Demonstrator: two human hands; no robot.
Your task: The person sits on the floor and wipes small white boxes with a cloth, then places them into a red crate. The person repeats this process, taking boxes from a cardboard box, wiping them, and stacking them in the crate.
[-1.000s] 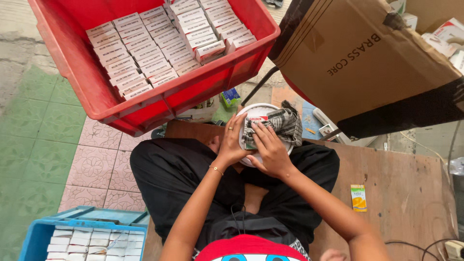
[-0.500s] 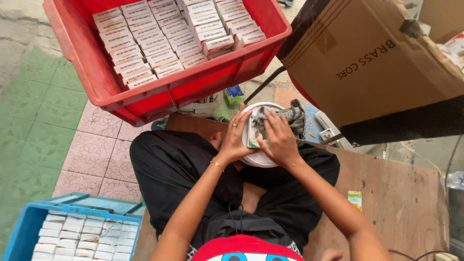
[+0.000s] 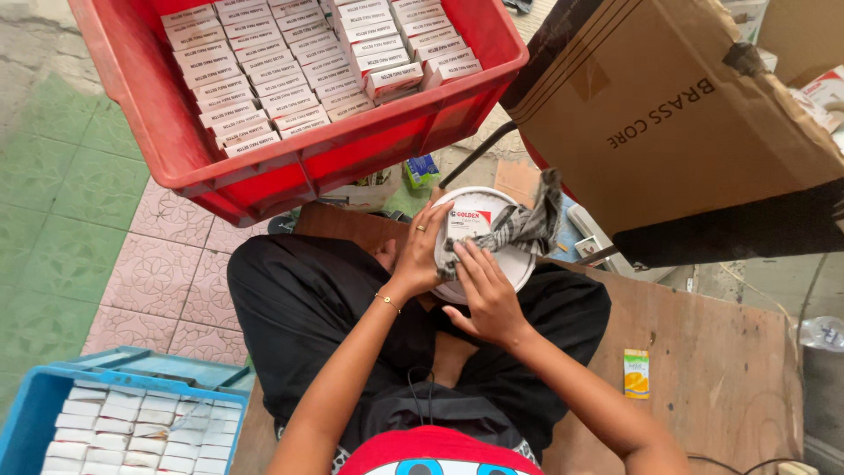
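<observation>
Two hands on one white lid, which sits in the lap just below the red crate and beside the cardboard box. Risk I see: the lid looks propped on a knee, so a hard wipe could tip it off onto the board, and the loose rag end could snag. Left hand is wrapped around the lid's left edge, fingers curled, steadying it. Right hand lies mostly flat, fingers spread, pressing the rag onto the lid. Blue crate of small boxes sits lower left.
</observation>
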